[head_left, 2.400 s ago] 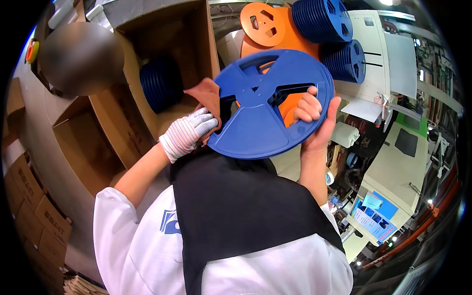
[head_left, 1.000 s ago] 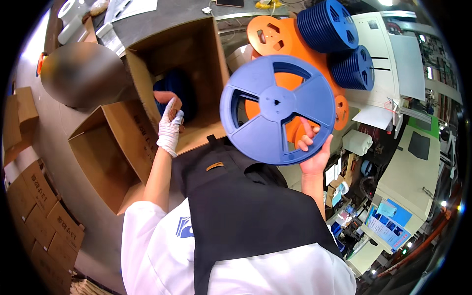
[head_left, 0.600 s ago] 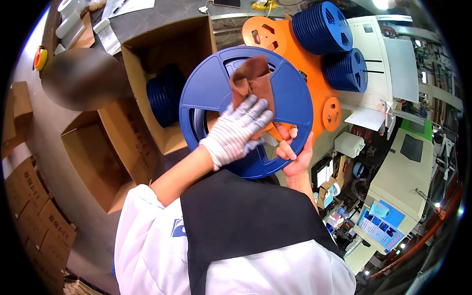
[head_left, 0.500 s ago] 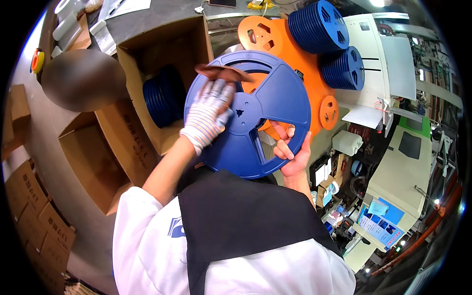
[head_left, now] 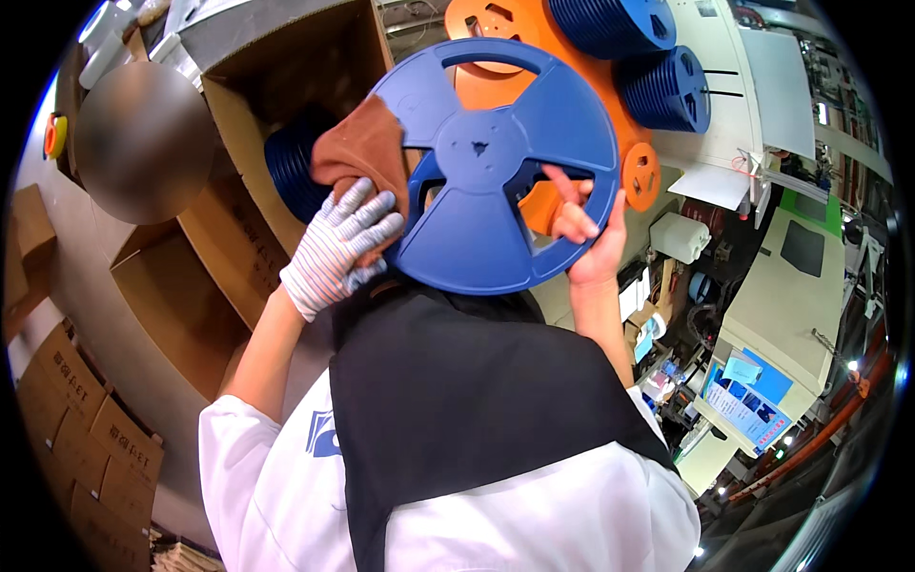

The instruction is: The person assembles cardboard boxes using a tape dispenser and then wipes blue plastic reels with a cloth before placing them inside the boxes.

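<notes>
Brown cloth [head_left: 364, 138] in half-curled fingers [head_left: 371, 209], gripped reel [head_left: 477, 243]

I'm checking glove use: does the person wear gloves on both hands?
No, the left hand wears a striped glove, but the right hand, holding the blue reel, is bare.

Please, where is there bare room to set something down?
A bare strip of floor lies between the left open carton and the stacked cartons. Crowded is the middle: in view, the reel overlaps an orange disc, the cloth the big carton.
</notes>
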The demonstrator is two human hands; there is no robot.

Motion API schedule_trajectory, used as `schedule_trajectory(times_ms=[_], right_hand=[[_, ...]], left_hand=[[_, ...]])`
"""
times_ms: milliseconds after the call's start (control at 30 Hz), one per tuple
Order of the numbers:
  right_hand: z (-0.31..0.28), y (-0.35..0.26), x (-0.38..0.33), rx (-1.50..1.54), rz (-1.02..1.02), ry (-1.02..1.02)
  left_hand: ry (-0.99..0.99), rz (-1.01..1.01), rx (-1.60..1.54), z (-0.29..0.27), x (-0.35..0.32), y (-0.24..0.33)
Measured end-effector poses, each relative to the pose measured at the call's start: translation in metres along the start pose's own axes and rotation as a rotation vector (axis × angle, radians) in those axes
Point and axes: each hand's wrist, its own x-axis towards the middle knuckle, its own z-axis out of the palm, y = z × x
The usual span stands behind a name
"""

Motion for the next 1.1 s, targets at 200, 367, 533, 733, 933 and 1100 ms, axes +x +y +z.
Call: schedule_trajectory(times_ms=[200, 367, 533, 733, 933, 1100], right_hand=[[0.019, -0.004, 0.02, 0.029, 0.101, -0.013], [0.071, 0.012, 0.032, -0.369, 0.003, 0.253], [0.017, -0.019, 0.023, -0.677, 0.081, 0.168], [-0.01, -0.01, 0.005, -1.357, 0.088, 0.465], [-0.021, -0.019, -0.002, -1.314, 0.09, 0.473], [-0.014, -0.014, -0.007, -0.987, 0.047, 0.308]], left_hand=[[0.166, -0.051, 0.278, 0.029, 0.005, 0.017], [0.4, -0.165, -0.137, 0.03, -0.007, 0.007], [0.518, -1.047, -1.473, 0.032, -0.038, 0.0], [0.851, -0.817, -1.835, 0.091, -0.088, -0.027], [0.93, -0.822, -1.914, 0.11, -0.1, -0.041], [0.934, -0.964, -1.779, 0.108, -0.079, -0.057]])
